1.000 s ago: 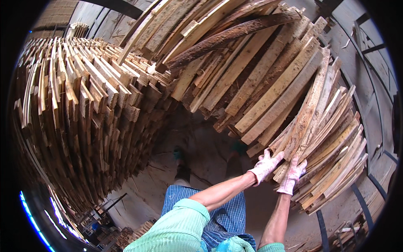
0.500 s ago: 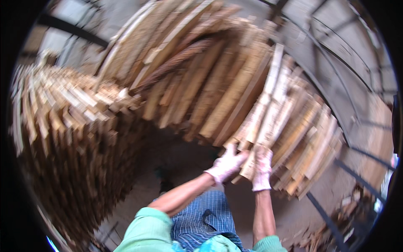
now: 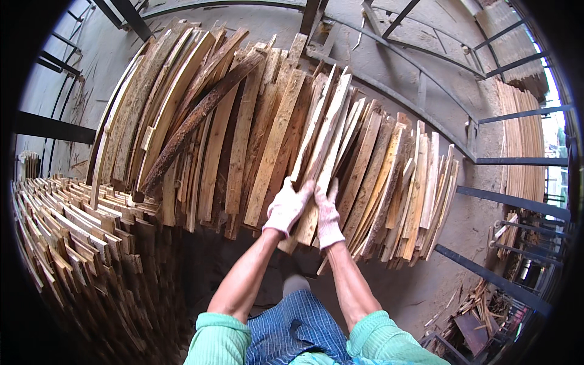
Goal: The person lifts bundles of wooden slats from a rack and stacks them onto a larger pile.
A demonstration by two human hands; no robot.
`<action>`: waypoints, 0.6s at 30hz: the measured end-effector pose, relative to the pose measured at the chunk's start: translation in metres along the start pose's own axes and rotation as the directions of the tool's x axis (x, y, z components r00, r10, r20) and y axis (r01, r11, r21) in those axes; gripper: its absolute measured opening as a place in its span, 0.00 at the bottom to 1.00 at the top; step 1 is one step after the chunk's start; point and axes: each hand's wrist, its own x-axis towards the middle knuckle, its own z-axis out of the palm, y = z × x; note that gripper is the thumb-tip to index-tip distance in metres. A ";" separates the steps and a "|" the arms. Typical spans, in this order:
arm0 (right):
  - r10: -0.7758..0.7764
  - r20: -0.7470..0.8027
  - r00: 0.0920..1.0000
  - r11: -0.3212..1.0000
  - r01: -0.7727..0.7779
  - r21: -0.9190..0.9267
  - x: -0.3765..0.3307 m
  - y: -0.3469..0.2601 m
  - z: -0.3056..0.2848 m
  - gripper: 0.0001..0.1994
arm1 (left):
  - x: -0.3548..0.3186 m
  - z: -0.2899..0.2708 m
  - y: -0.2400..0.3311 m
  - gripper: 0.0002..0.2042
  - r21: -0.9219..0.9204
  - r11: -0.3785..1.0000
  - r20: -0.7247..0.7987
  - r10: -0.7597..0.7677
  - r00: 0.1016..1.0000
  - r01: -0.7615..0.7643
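A small bunch of rough wooden strips (image 3: 327, 137) lies lengthwise between my two hands, over a row of similar boards. My left hand (image 3: 288, 208), in a pale knit glove, grips the near end of the bunch from its left side, thumb on top. Against the right side of the same strips presses my right hand (image 3: 328, 218), gloved alike, with its thumb up; its lower fingers are partly hidden. Left of my hands, a dark bark-covered strip (image 3: 204, 121) lies slantwise across the lighter boards (image 3: 277, 149).
A tall, dense stack of wooden strips (image 3: 79, 243) stands at the left. Dark metal frame bars (image 3: 496, 280) run along the right, and a grey rail (image 3: 401, 97) passes behind the row. Scrap wood (image 3: 480, 310) lies at the lower right; sheets (image 3: 520, 143) stand farther back.
The view has turned and become sharper. My hands and the strips between them appear farther left and higher, with the right hand closer to the left.
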 end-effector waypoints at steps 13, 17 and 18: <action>0.485 0.452 0.748 0.496 -0.662 0.562 -0.128 -0.140 -0.061 0.40 | -0.166 -0.049 0.067 0.48 -0.184 0.973 0.514 -0.026 0.858 0.140; -0.062 0.588 0.806 0.203 -0.567 0.798 -0.135 -0.157 -0.013 0.42 | -0.170 -0.010 0.056 0.55 0.051 0.988 0.388 0.113 0.915 -0.144; -0.320 0.572 0.755 0.092 -0.576 0.812 -0.134 -0.149 0.007 0.40 | -0.175 -0.028 0.055 0.55 0.119 0.976 0.351 0.132 0.927 -0.184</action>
